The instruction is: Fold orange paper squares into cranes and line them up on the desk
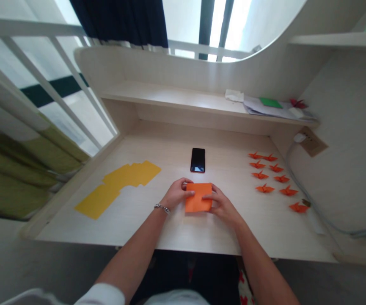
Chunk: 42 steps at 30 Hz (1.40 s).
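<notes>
- Orange paper (198, 204): squarish, plain, smooth-faced, its edges straight.
- It lies near the black phone (198, 159), on the wearer's side, not touching.

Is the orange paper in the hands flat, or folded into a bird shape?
Flat: the orange paper shows a plain four-sided face without wings.

"Where have we room?"
"Left of the phone (198, 159), bare table (175, 157) reaches the yellow sheets (128, 176)."
"Right?"
"Open to the orange birds (260, 175); nearer, left hand (175, 194), orange square (198, 204) and right hand (223, 204) block us."
</notes>
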Motion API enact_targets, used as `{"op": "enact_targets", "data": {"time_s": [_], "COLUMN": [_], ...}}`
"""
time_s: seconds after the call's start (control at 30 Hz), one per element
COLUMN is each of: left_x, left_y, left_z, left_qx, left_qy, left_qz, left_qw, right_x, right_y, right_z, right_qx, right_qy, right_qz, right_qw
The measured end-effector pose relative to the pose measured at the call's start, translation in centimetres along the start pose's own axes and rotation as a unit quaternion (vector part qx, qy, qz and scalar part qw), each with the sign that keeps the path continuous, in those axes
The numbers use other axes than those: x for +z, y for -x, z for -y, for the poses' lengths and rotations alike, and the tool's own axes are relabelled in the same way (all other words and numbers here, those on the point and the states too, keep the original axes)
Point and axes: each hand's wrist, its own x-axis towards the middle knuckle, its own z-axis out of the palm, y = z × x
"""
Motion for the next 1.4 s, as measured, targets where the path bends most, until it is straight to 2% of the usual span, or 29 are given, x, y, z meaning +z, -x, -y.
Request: {"op": "enact_targets", "data": {"time_s": [0.03, 0.07, 0.13, 0.2, 0.3, 0.47, 0.53, 0.63, 0.77, 0.97, 1.17, 1.4], "left_x": [0.1, 0.2, 0.2, 0.0, -0.5, -1.2, -1.2, -1.0, -0.8, -1.1, -1.2, -1.2], "left_y": [0.0, 0.0, -0.1, -0.3, -0.7, -1.7, -2.0, -2.2, -1.9, -1.5, -1.1, -0.7], "left_z": [0.0, 0.1, 0.1, 0.0, -0.1, 0.3, 0.9, 1.7, 2.3, 2.8, 3.1, 2.8], "left_qx": [0.001, 0.002, 0.009, 0.019, 0.015, -0.014, 0.006, 0.039, 0.043, 0.056, 0.065, 0.071], "left_qy": [0.011, 0.015, 0.018, 0.018, 0.033, 0.141, 0.104, 0.003, -0.016, -0.043, -0.066, -0.084], "left_qz": [0.0, -0.001, -0.003, -0.003, -0.007, -0.016, -0.025, -0.054, -0.053, -0.047, -0.049, -0.046], "left_qw": [1.0, 1.0, 1.0, 1.0, 0.999, 0.99, 0.994, 0.998, 0.998, 0.996, 0.994, 0.993], "right_x": [0.3, 0.5, 1.1, 1.6, 2.1, 2.7, 2.8, 2.8, 2.7, 2.8, 2.8, 2.8], "right_y": [-0.3, -0.7, -1.3, -2.1, -3.7, -6.0, -6.0, -5.2, -4.4, -4.3, -4.3, -4.2], "right_z": [0.0, -0.1, -0.4, -0.8, -1.1, -1.4, -1.5, -1.8, -1.9, -2.0, -1.9, -1.7], "right_qx": [0.001, 0.013, 0.053, 0.074, 0.096, 0.091, 0.089, 0.101, 0.089, 0.108, 0.077, 0.099], "right_qy": [-0.046, -0.087, -0.151, -0.17, -0.174, -0.115, -0.065, -0.044, -0.056, -0.048, -0.033, -0.028], "right_qz": [0.015, 0.0, -0.06, -0.107, -0.148, -0.164, -0.171, -0.179, -0.2, -0.184, -0.138, -0.13], "right_qw": [0.999, 0.996, 0.985, 0.977, 0.969, 0.975, 0.979, 0.978, 0.974, 0.976, 0.987, 0.986]}}
